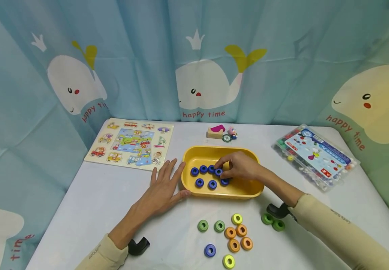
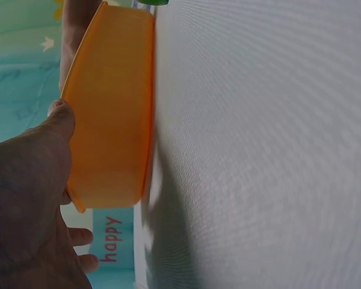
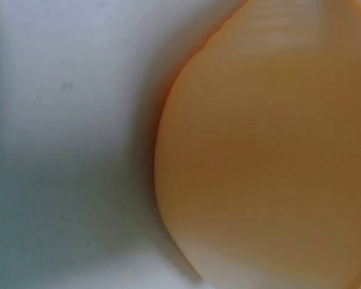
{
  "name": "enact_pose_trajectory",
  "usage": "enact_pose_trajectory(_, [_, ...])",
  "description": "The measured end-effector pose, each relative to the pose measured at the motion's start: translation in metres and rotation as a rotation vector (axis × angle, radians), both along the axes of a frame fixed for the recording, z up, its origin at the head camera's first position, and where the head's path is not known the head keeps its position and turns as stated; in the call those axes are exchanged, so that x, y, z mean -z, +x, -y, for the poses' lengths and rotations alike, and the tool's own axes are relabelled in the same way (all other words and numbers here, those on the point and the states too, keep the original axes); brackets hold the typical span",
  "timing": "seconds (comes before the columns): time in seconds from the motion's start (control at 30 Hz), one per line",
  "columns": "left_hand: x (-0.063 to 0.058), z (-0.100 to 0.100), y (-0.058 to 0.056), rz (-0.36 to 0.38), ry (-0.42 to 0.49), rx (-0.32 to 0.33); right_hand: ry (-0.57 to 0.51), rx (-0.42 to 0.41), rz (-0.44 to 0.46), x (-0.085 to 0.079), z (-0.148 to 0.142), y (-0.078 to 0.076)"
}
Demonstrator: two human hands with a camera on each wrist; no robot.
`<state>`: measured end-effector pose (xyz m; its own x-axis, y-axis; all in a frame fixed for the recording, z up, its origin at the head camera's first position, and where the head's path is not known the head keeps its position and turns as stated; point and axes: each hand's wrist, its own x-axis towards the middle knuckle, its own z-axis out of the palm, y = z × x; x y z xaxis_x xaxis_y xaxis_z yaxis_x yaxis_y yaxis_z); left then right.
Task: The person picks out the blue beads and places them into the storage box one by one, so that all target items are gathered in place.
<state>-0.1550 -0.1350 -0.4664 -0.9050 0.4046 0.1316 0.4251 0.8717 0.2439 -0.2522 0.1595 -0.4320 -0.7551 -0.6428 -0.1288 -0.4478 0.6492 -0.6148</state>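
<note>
A yellow plastic tub (image 1: 238, 195) stands mid-table in the head view, with several blue rings (image 1: 212, 184) lying on its floor. Inside it, my right hand (image 1: 243, 165) pinches a blue ring (image 1: 218, 172) between thumb and fingers, above the others. My left hand (image 1: 160, 191) rests at the tub's left end, fingers spread and fairly straight, touching the rim. In the left wrist view the thumb of that hand (image 2: 24, 192) lies against the tub's edge (image 2: 111, 108). Only the tub's outer wall (image 3: 265, 156) and the tabletop show in the right wrist view.
In front of the tub lie orange rings (image 1: 234, 245), green rings (image 1: 202, 225), yellow rings (image 1: 228, 261) and one blue ring (image 1: 210, 250). A wooden puzzle board (image 1: 130, 144) is back left, a lidded bead case (image 1: 316, 155) at right. Small toys (image 1: 216, 132) stand behind the tub.
</note>
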Motion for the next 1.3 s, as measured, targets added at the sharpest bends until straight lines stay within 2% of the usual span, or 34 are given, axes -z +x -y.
enact_pose_trajectory(0.97, [0.001, 0.000, 0.000, 0.006, -0.003, -0.001, 0.029, -0.069, 0.040, 0.005, 0.010, -0.002])
enact_pose_trajectory(1.17, [0.000, 0.000, -0.001, 0.006, 0.001, 0.000, 0.012, -0.049, 0.030, -0.009, 0.007, 0.004])
enact_pose_trajectory(1.3, [0.000, 0.000, 0.000, 0.009, 0.002, -0.001, -0.029, -0.034, -0.035, -0.029, 0.000, 0.019])
